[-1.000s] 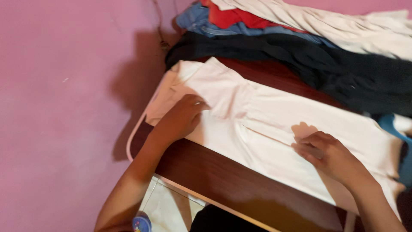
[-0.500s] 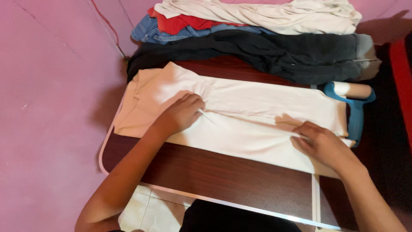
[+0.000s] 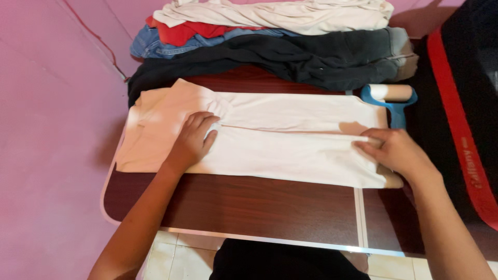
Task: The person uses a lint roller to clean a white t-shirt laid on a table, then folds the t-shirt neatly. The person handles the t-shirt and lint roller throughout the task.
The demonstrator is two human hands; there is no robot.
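A pair of cream white trousers [image 3: 282, 142] lies flat across a dark wooden table [image 3: 249, 202], legs running to the right. My left hand [image 3: 193, 139] presses palm down on the cloth near the crotch seam, fingers together. My right hand [image 3: 391, 150] rests on the leg ends at the right, fingertips pinching the fabric edge along the seam between the two legs.
A pile of clothes at the table's back holds a dark garment [image 3: 290, 59], blue jeans [image 3: 150, 44], a red piece [image 3: 179, 30] and a cream one [image 3: 280, 13]. A blue-handled lint roller [image 3: 391, 96] lies right of the trousers. A black bag with a red strap [image 3: 459, 140] sits at right. Pink wall [image 3: 52, 129] at left.
The view has swung left and down, showing the whole table. My right hand slid right along the trouser legs to their ends, smoothing them; my left hand stayed near the crotch.
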